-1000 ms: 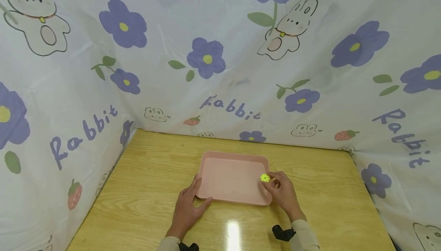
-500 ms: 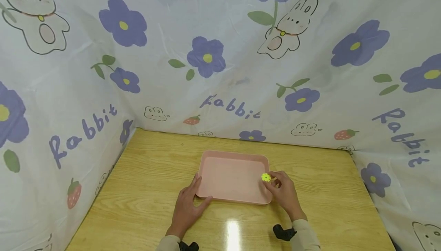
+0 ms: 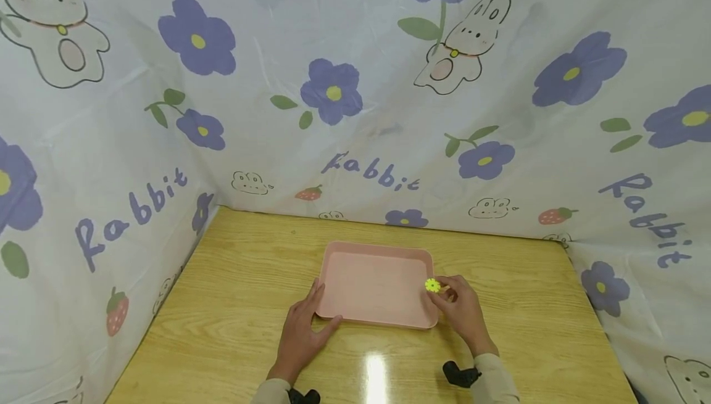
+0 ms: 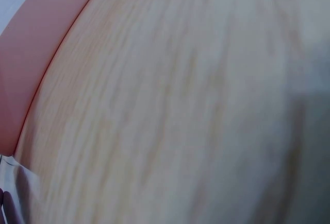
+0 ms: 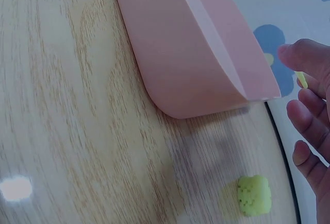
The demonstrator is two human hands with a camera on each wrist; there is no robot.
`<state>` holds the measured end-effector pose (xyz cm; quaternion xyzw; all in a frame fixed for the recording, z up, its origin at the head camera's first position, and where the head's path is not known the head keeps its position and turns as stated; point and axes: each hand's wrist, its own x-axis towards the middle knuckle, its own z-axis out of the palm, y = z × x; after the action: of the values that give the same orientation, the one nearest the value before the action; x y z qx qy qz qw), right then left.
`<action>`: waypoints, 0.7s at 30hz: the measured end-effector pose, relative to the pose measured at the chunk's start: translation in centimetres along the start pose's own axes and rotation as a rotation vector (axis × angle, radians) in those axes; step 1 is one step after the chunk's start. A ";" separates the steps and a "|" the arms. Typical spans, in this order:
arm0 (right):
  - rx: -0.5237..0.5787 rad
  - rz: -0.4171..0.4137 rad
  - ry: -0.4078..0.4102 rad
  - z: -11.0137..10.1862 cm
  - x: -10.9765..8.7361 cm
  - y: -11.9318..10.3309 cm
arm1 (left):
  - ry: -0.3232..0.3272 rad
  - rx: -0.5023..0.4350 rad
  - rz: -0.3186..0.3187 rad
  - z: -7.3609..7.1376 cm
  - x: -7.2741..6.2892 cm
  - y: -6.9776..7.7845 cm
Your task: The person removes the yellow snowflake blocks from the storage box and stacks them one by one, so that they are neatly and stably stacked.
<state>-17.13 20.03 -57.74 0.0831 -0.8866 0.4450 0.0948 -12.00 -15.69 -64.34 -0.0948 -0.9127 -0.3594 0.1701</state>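
My right hand (image 3: 463,311) pinches a yellow snowflake disc (image 3: 432,285) between thumb and fingers, over the right rim of a pink rectangular tray (image 3: 378,287). From the right wrist, only a thin edge of the disc (image 5: 301,80) shows between the thumb and fingers (image 5: 312,116). A toothed yellow-green block (image 5: 254,195), perhaps stacked discs, sits on the table just off the tray's end; the head view does not show it. My left hand (image 3: 302,333) lies at the tray's front left corner, its fingers fairly straight along the side and its thumb at the front edge.
The tray stands on a wood-grain table (image 3: 239,280). A white cloth (image 3: 378,126) printed with purple flowers and rabbits hangs at the back and both sides. A bright light reflection (image 3: 375,379) shows near the front.
My right hand has shifted slightly to the right with the yellow snowflake disc. The left hand and the tray stay in place.
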 end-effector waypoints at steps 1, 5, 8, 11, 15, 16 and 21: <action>0.001 0.005 -0.002 -0.1 0.0 0.1 | -0.001 0.000 -0.001 0.0 0.0 0.0; -0.001 0.027 -0.013 -0.3 0.0 0.3 | -0.007 0.002 -0.008 0.0 0.1 0.1; -0.003 0.041 -0.016 -0.4 0.0 0.5 | -0.015 0.007 -0.017 0.1 0.1 0.0; -0.004 0.044 -0.014 -0.5 -0.1 0.6 | -0.019 0.008 -0.024 0.2 0.0 -0.2; -0.008 0.036 -0.005 -0.6 -0.2 0.8 | -0.018 0.008 -0.024 0.3 -0.1 -0.3; -0.006 0.031 0.001 -0.7 -0.2 0.8 | -0.017 0.009 -0.025 0.3 -0.1 -0.3; -0.005 0.009 0.026 -0.8 -0.3 1.1 | -0.019 0.011 -0.027 0.3 0.0 -0.3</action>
<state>-17.01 21.37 -58.16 0.0729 -0.8867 0.4444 0.1046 -12.16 -15.68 -64.75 -0.0849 -0.9173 -0.3559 0.1570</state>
